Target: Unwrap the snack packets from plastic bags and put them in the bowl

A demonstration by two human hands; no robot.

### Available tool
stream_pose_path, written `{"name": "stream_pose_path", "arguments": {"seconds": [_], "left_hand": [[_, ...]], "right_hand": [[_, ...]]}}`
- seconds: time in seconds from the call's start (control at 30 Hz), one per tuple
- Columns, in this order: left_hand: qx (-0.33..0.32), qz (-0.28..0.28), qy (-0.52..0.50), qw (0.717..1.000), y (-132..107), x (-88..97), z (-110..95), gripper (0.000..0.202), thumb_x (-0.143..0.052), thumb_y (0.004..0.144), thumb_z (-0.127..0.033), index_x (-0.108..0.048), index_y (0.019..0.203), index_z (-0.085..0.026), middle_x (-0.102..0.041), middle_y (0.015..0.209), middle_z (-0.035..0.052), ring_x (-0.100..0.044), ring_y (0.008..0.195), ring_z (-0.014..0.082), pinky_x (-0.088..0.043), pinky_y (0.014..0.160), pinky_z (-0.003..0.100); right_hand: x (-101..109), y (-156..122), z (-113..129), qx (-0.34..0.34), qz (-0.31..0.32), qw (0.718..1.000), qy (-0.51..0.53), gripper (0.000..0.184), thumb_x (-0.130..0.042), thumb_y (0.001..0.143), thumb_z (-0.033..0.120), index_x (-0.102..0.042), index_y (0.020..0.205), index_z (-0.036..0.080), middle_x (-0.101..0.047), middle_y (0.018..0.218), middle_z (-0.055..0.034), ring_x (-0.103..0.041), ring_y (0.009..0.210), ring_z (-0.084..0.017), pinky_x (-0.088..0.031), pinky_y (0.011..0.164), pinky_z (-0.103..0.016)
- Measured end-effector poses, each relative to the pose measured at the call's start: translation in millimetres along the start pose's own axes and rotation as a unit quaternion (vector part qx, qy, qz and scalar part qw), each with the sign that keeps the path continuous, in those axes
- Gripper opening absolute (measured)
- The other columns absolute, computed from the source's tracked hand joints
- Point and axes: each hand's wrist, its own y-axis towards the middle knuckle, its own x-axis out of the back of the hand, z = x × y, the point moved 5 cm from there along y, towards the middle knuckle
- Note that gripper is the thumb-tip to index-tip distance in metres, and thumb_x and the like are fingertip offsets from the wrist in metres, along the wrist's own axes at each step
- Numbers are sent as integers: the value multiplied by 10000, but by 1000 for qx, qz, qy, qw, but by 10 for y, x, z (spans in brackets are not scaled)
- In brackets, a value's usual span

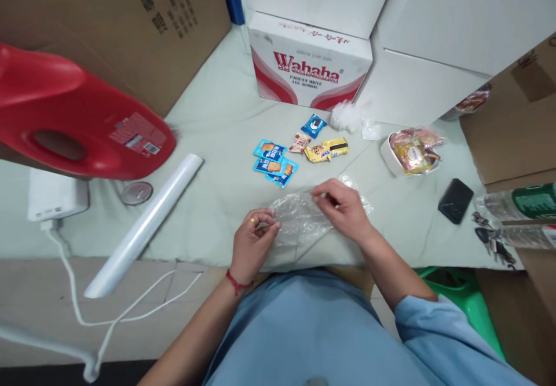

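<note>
A clear plastic bag (299, 224) lies near the table's front edge, between my hands. My left hand (254, 241) pinches its left side, thumb and fingertips together. At its upper right, my right hand (341, 207) grips the film with closed fingers. Just beyond the bag are several blue snack packets (274, 163) in an overlapping pile. To the right of that pile sit yellow cookie packets (326, 150), a small brown-and-white packet (299, 142) and a dark blue snack packet (313, 125).
A Wahaha carton (308, 64) and crumpled clear plastic (350, 118) stand behind. On the right are a snack-filled white dish (393, 157), a black case (455, 200) and keys (493, 241). A film roll (145, 224) and large red jug (87, 119) occupy the left.
</note>
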Motion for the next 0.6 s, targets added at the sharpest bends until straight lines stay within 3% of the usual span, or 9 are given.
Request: {"name": "stream_pose_path", "arguments": {"seconds": [0.07, 0.13, 0.23, 0.3, 0.4, 0.5, 0.6], "left_hand": [[-8, 5, 1, 1000, -23, -16, 3, 255, -763, 796, -423, -631, 760, -208, -646, 1081, 76, -661, 1028, 203, -578, 743, 261], [-13, 10, -3, 1000, -47, -23, 6, 247, -764, 793, -411, -628, 760, -208, -642, 1084, 73, -657, 1024, 201, -583, 759, 267], [-14, 17, -11, 1000, -83, -12, -1, 231, -761, 794, -378, -615, 747, -205, -639, 1086, 73, -652, 1038, 201, -585, 802, 280], [-8, 22, -24, 999, -108, 7, -16, 233, -772, 786, -362, -608, 742, -202, -637, 1105, 79, -650, 1066, 207, -579, 826, 284], [41, 40, -110, 992, -126, 28, -14, 274, -795, 762, -396, -612, 822, -202, -643, 1195, 87, -690, 1028, 212, -578, 778, 288], [142, 40, -258, 955, -108, 33, 41, 348, -743, 766, -485, -613, 943, -214, -697, 1176, 83, -737, 875, 205, -570, 673, 292], [219, 29, -307, 926, -71, 26, 95, 383, -756, 712, -458, -642, 973, -202, -751, 1016, 66, -733, 773, 184, -538, 613, 259]], "right_hand": [[-275, 121, 24, 15, 73, 997, 16, 146, -639, 981, 220, -726, 1097, 233, -673, 1036, -43, -564, 703, -122, -496, 693, -279], [-473, 201, -62, -10, 121, 993, 4, 255, -704, 936, 216, -709, 1191, 235, -640, 1145, -61, -539, 694, -112, -497, 682, -277], [-621, 263, -208, -42, 175, 983, -23, 240, -762, 871, 165, -723, 1103, 212, -618, 1156, -64, -537, 720, -115, -486, 695, -272], [-640, 282, -230, -36, 195, 980, -15, 127, -722, 878, 114, -718, 973, 197, -633, 1078, -47, -543, 714, -113, -477, 709, -267], [-606, 286, -176, -13, 193, 981, 5, 109, -644, 924, 104, -695, 925, 200, -647, 999, -29, -549, 686, -110, -469, 716, -266], [-569, 271, -109, 7, 174, 985, -3, 84, -614, 965, 160, -673, 930, 209, -654, 950, -28, -564, 727, -135, -466, 733, -272], [-559, 256, -84, 17, 160, 987, -9, 70, -606, 978, 191, -658, 935, 212, -643, 905, -24, -570, 749, -147, -462, 739, -274]]}}
